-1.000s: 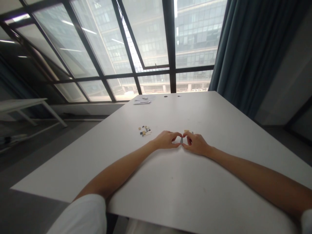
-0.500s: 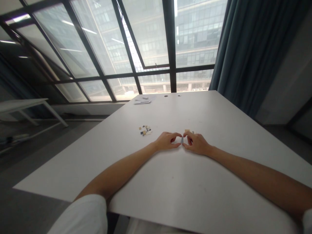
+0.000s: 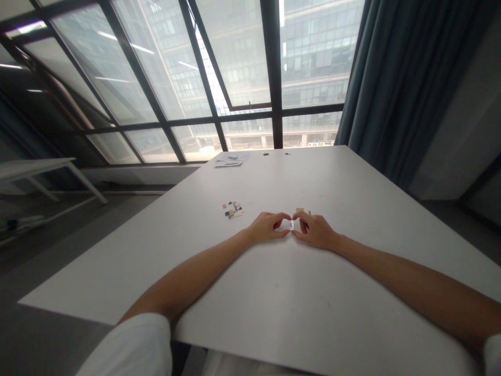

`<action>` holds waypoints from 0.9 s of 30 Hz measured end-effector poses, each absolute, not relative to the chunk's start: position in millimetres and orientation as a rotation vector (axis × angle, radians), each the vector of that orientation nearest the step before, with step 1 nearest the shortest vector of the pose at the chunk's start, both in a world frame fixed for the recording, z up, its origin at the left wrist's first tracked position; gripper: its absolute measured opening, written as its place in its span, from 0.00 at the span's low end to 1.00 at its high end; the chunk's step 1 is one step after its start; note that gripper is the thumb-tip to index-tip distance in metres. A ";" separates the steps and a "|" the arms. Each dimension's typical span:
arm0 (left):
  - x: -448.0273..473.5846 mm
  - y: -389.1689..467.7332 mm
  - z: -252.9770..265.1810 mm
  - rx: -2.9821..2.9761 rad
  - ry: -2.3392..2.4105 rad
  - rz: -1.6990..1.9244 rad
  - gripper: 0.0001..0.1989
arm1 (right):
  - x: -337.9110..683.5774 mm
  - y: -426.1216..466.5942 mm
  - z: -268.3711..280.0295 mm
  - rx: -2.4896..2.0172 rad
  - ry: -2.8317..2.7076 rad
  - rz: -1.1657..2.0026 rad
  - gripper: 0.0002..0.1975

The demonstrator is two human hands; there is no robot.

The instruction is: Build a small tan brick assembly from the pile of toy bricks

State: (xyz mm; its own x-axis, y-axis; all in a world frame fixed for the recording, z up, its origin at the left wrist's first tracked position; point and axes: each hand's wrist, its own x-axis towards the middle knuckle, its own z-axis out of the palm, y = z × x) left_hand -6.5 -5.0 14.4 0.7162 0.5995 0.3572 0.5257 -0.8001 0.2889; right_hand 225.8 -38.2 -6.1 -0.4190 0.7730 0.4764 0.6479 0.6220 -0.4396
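Between my two hands, low over the white table [image 3: 250, 292], is a small light grey piece [image 3: 291, 225] that looks like a studded toy brick. My left hand [image 3: 269, 226] pinches it from the left with thumb and forefinger. From the right, my right hand [image 3: 314, 230] grips the same piece between thumb and fingertips. A tan piece [image 3: 300, 210] lies just behind my right hand, with other small pieces partly hidden by the fingers. To the left of my left hand is a loose pile of small tan, black, grey and white pieces [image 3: 234, 210].
Papers [image 3: 229, 163] lie at the far left of the table, and a dark round spot [image 3: 266, 154] is at its far edge. Windows [image 3: 242, 62] rise behind. A blue curtain [image 3: 391, 89] hangs at the right, and another table [image 3: 35, 166] stands at the left.
The grey piece has tilted between my fingers, so its face now looks brighter and its bumps show. Both hands stay in nearly the same place.
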 end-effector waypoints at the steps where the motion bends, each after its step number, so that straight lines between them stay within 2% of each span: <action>1: -6.6 -4.7 13.9 2.753 0.904 0.669 0.21 | 225.8 -38.6 -5.5 -1.102 -2.189 0.249 0.14; 27: -8.0 -2.3 6.7 2.727 0.836 0.759 0.19 | 225.5 -35.4 -12.3 -1.083 -2.179 0.234 0.14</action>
